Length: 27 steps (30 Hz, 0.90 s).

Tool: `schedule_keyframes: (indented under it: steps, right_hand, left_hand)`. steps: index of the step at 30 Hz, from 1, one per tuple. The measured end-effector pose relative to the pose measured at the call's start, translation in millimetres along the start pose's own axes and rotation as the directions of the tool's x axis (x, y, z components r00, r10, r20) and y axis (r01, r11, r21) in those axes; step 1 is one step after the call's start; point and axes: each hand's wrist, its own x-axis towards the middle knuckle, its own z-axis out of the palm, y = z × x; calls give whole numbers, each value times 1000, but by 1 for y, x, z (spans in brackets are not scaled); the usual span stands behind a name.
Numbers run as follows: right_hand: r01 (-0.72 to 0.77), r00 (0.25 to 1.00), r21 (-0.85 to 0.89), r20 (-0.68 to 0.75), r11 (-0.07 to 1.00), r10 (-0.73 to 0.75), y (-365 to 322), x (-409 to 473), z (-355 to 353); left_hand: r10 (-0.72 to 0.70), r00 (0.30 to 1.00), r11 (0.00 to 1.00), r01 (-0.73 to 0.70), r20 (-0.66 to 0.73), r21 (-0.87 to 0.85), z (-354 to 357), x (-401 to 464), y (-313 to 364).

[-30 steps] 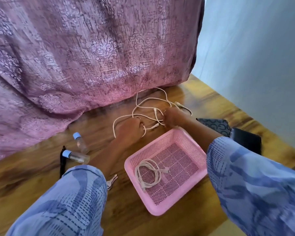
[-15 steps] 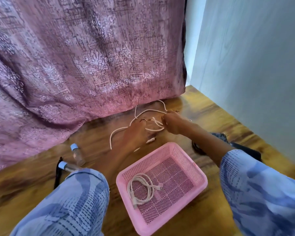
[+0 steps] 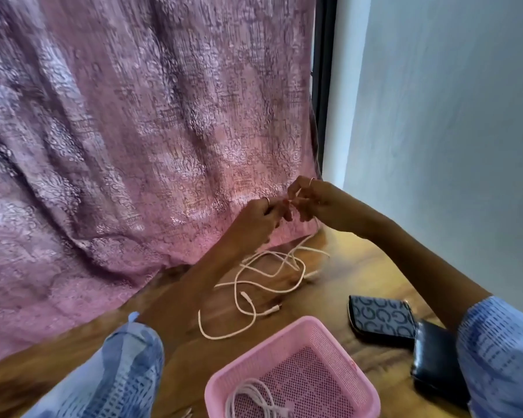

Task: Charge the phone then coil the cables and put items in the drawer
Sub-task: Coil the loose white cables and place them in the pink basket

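Observation:
A loose white cable lies tangled on the wooden table, one strand rising to my hands. My left hand and my right hand are raised above the table in front of the curtain, close together, each pinching an end of the cable between the fingertips. A pink mesh basket sits at the near edge and holds a coiled white cable. No phone or drawer can be made out.
A pink patterned curtain hangs at the back, touching the table. A blue patterned wallet and a black wallet lie at the right. A pale wall bounds the right side. Wooden table.
Both hands have lifted off the table with the cable's end, pulling a strand up. The view has tilted upward, so the basket now sits lower and the small bottles are out of sight.

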Motion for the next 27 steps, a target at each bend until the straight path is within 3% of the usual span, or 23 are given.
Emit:
schedule_keyframes:
  steps: [1, 3, 5, 10, 15, 19, 21, 25, 27]
  right_hand:
    - [12, 999, 48, -34, 999, -10, -5, 2, -2]
    - [60, 991, 128, -127, 990, -43, -18, 7, -3]
    - [103, 975, 225, -215, 969, -54, -28, 13, -3]
    - [158, 954, 390, -297, 907, -39, -42, 26, 4]
    - [163, 959, 371, -278, 914, -58, -57, 32, 11]
    - [143, 968, 363, -243, 921, -55, -63, 33, 10]
    - [184, 957, 249, -267, 951, -115, -74, 33, 7]
    - [249, 950, -115, -167, 962, -266, -96, 29, 3]
    - [260, 948, -209, -131, 943, -290, -102, 25, 1]
  left_hand:
    - [-86, 996, 974, 88, 19, -210, -3, 0, 7]
    - [-187, 978, 815, 204, 88, -543, -10, 0, 19]
    - [-174, 977, 655, 208, 122, -727, -16, -2, 35]
    - [11, 998, 433, 46, 56, -900, -28, -4, 68]
    - [148, 986, 278, -115, -75, -954, -41, -1, 98]
    - [111, 952, 248, -306, -287, -919, -62, 0, 121]
    - [53, 919, 264, -390, -391, -882, -70, 1, 126]
    - [66, 829, 417, -529, -556, -739, -88, 0, 131]
    - [133, 774, 561, -574, -619, -597, -97, -1, 131]
